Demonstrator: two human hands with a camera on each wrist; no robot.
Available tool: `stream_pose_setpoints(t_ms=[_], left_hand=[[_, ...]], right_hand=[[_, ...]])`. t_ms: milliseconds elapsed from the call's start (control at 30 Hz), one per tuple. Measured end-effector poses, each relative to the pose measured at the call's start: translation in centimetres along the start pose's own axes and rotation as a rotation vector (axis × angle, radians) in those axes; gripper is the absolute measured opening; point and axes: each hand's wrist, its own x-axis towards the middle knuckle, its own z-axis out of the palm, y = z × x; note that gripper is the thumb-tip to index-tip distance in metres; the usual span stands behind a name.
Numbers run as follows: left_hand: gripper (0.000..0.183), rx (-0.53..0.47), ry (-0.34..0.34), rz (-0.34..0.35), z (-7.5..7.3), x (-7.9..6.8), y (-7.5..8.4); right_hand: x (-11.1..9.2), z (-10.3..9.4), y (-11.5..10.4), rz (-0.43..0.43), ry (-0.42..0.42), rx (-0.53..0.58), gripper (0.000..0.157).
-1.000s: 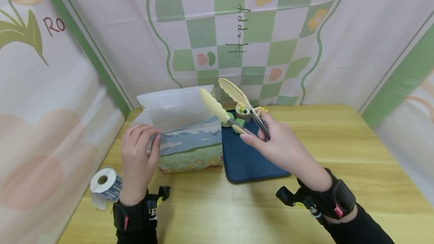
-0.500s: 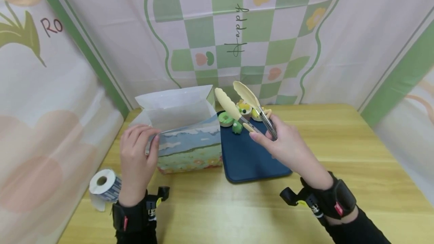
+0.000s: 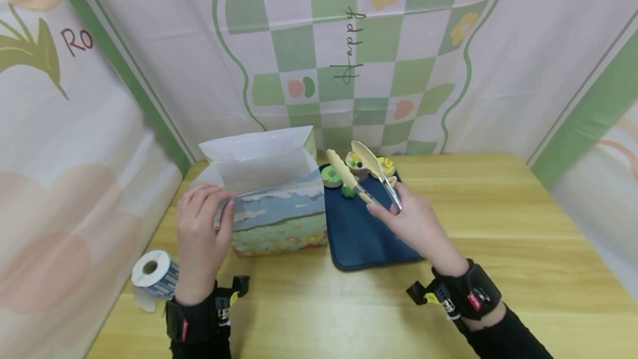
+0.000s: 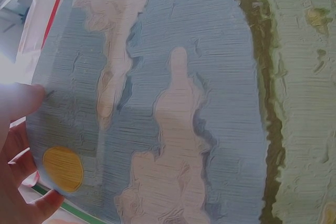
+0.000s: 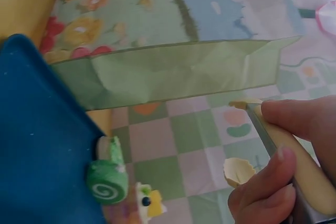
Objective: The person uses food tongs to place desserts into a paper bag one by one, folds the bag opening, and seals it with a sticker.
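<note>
Pinching the open bag (image 3: pixel 279 220) near the left end of its near rim with the left hand (image 3: pixel 201 226), close to a gold sticker (image 4: pixel 63 169); gripping the tongs (image 3: pixel 341 169) by the handles in the right hand (image 3: pixel 416 223), tips spread apart near the cakes, with nothing visible between them. For the tongs, probably light and springy, slick along the metal, best held at the handles. For the bag, likely light, soft and quick to crease; best taken by the rim. For the cakes, probably light and a little soft, best squeezed gently round the sides. For containers: bag upright on the table (image 3: pixel 498 226), mouth wide, white lining showing; cannot tell the contents at the bottom. Just to its right, a blue tray (image 3: pixel 369 254); toward its far end, a green doughnut (image 3: pixel 331 176), a small green roll (image 3: pixel 348 190), a fruit-topped cupcake (image 3: pixel 356 165) and a yellow-topped cake (image 3: pixel 386 165). Farther left, a roll of labels (image 3: pixel 152 270).
</note>
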Motion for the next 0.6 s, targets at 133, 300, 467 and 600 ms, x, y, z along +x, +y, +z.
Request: stream_pose_setpoints(t_ms=[133,300,467,600], left_hand=[[0.012,-0.004,0.000,-0.002,0.0,0.0,0.1],[0.012,-0.005,-0.001,-0.002,0.0,0.0,0.1],[0.012,-0.002,-0.005,-0.008,-0.1,0.0,0.1],[0.012,-0.003,-0.008,-0.009,-0.1,0.0,0.1]], right_hand=[[0.3,1.1,0.9,0.016,-0.002,0.020,0.067],[0.6,2.1,1.8,0.054,-0.031,0.007,0.087],[0.9,2.9,2.5,0.069,-0.042,-0.025,0.090],[1.2,3.5,2.9,0.096,-0.053,-0.039,0.095]])
